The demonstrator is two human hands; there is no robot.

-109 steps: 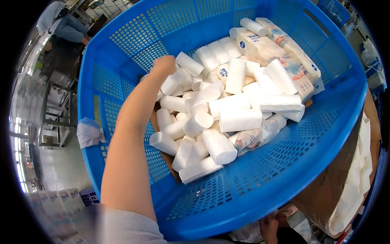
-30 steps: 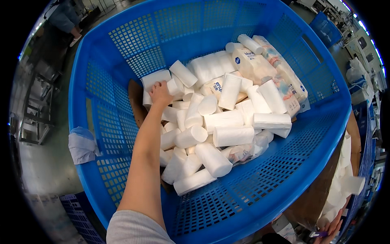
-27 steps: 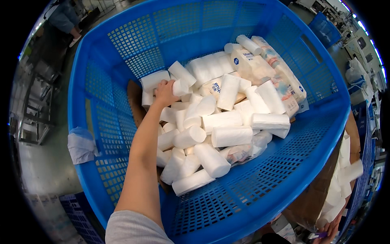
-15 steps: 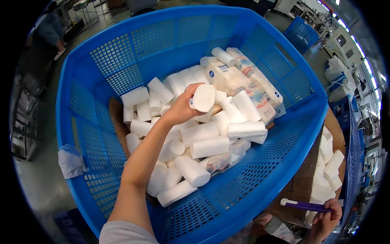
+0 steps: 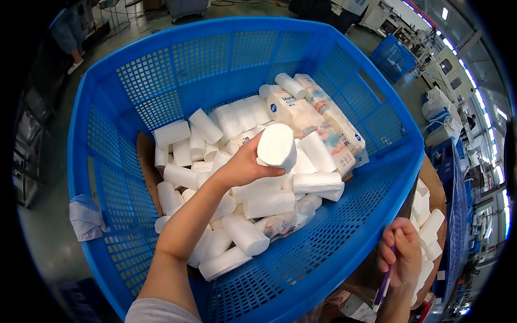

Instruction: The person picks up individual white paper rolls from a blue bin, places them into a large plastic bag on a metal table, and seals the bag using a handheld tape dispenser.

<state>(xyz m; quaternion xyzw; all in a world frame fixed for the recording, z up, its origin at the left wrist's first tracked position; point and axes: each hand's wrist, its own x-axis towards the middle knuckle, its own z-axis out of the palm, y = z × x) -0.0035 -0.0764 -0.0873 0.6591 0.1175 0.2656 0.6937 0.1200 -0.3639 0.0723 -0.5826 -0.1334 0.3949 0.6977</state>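
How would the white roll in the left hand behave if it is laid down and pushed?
The white roll would probably roll unevenly, because its end looks rounded but irregular. It is perhaps light, as the left hand alone holds it up.

Dark blue lettering (image 5: 291, 100) and a blue emblem (image 5: 273, 108) are showing on a wrapped pack (image 5: 300, 117), another emblem (image 5: 357, 137) on the long pack (image 5: 335, 117) alongside.

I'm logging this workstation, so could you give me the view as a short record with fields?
Left hand: gripping a white roll, one end facing the camera
Right hand: closed around a slim purple tool
Blue basket: holds loose rolls and wrapped packs
Left rim: pale bundle
Right of basket: brown cardboard, more rolls
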